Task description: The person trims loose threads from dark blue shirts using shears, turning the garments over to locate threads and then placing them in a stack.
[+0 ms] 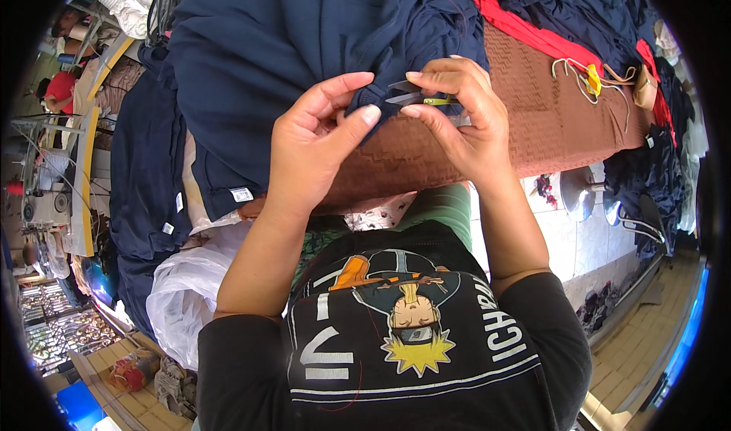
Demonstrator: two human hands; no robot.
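Observation:
My left hand (324, 126) pinches a fold of a navy blue garment (259, 50) between thumb and fingers. The garment is spread over the table in front of me. Just to the right, my right hand (464, 107) holds small thread snips (434, 101) with a yellow-green part between thumb and fingers. Their grey blades point left, close to the pinched fold, and stand slightly apart. Whether a blade touches the cloth or a thread I cannot tell.
A brown patterned cloth (525, 103) covers the table. Red fabric (533, 31), cords with a yellow piece (592, 81) and more navy garments (145, 180) lie around. A white plastic bag (190, 279) is at lower left. Sewing machines (53, 183) and a person in red (59, 92) are far left.

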